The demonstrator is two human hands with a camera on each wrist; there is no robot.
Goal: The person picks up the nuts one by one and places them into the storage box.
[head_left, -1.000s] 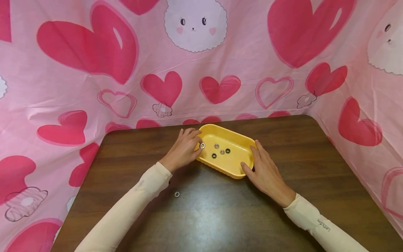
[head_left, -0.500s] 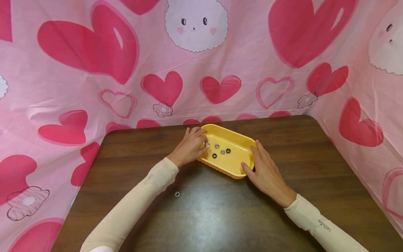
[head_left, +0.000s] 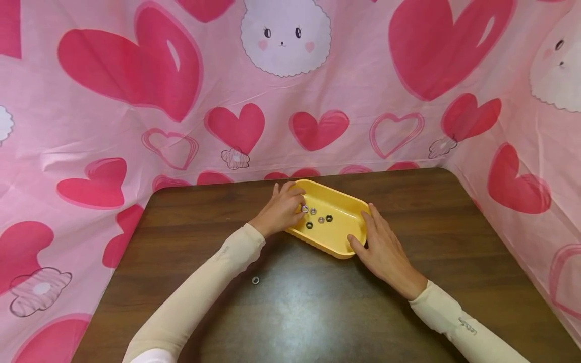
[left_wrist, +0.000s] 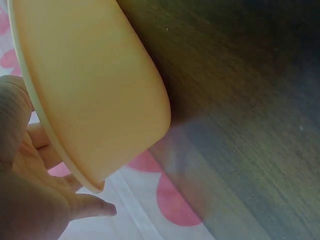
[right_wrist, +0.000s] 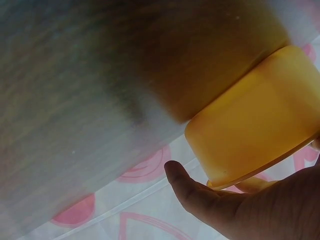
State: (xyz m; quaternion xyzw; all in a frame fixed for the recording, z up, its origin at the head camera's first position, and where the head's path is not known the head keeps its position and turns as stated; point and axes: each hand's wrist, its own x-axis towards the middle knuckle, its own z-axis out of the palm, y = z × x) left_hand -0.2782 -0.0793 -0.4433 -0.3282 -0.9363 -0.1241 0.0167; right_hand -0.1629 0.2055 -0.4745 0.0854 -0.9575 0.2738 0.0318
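A yellow plastic tray (head_left: 333, 241) sits on the table, turned at a slant, with several hex nuts (head_left: 321, 220) lying on its floor, some silver and some black. My left hand (head_left: 282, 209) reaches over the tray's left end and pinches a silver nut (head_left: 305, 208) between thumb and fingers, close beside the others. At the opposite end my right hand (head_left: 383, 247) holds the tray, its thumb over the near rim and its fingers along the right end. Both wrist views show the tray's outer wall (left_wrist: 100, 90) but not the nuts.
One more silver nut (head_left: 255, 280) lies on the dark wooden table (head_left: 317, 317), nearer to me than the tray. A pink cloth (head_left: 354, 91) printed with hearts hangs behind the table and along its sides.
My left hand has moved rightward and further over the tray, bringing the pinched nut closer to the others. My right hand and the tray have stayed in place.
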